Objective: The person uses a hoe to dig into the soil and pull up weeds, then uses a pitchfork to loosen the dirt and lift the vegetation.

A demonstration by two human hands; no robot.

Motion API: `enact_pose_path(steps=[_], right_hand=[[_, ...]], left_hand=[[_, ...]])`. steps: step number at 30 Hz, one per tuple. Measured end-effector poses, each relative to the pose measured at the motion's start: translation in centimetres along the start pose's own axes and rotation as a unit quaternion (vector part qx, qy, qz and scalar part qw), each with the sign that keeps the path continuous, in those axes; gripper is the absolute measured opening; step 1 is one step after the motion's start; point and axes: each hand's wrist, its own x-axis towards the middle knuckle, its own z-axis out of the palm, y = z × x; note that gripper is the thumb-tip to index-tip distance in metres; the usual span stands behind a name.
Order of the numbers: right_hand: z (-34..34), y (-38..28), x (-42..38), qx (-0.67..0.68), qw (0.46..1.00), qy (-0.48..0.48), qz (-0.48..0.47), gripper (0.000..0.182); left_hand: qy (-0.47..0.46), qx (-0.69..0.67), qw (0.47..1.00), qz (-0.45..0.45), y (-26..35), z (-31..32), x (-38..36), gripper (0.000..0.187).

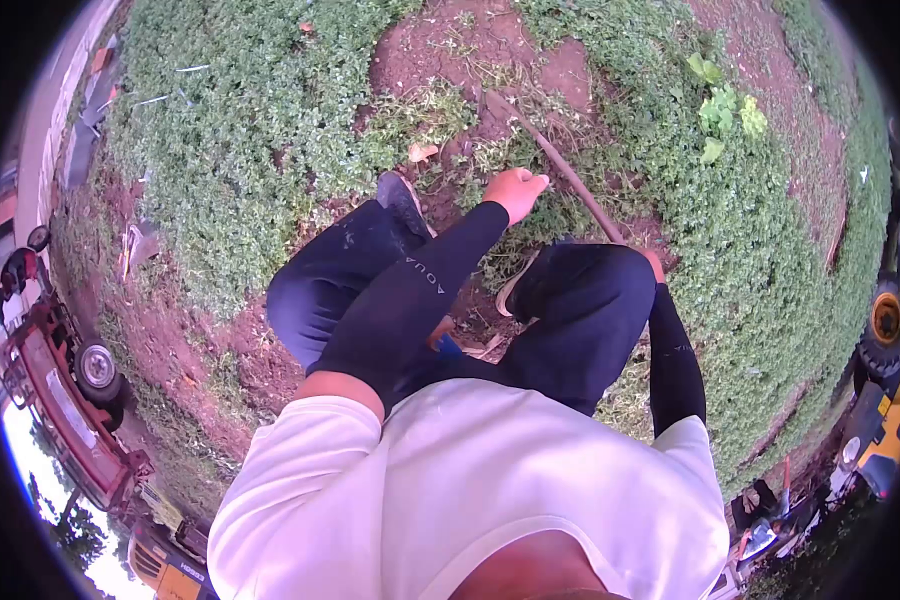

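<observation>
While I watch through the head camera, my left grip (517, 194) is stretched out in front, curled well inward; I cannot tell whether it has hold of anything. Just beside it, the tool (562, 167) slants from the soil (405, 60) ahead back to the right knee (610, 280). My right grip (655, 264) sits near its end, mostly hidden by that knee, so I cannot tell how closed it is. Green plants (250, 150) spread on both sides, and a pale scrap (422, 152) lies just ahead of the left shoe (401, 197).
</observation>
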Motion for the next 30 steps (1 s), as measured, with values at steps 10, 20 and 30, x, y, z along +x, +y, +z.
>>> enact_pose_path(steps=[10, 20, 30], right_hand=[[-15.3, -28.2, -10.6, -0.072, 0.99, 0.11, 0.043, 0.06], [-4.3, -60.5, -10.2, 0.466, 0.883, -0.038, -0.048, 0.033], [23.6, -58.2, -4.5, 0.528, 0.847, -0.011, 0.06, 0.042]], left_hand=[[0.37, -0.412, 0.829, 0.079, -8.4, -34.2, -36.0, 0.034], [0.06, -0.51, 0.853, 0.094, -2.6, -24.1, -36.0, 0.057], [0.069, -0.263, 0.957, -0.102, -10.6, -21.2, -36.6, 0.027]])
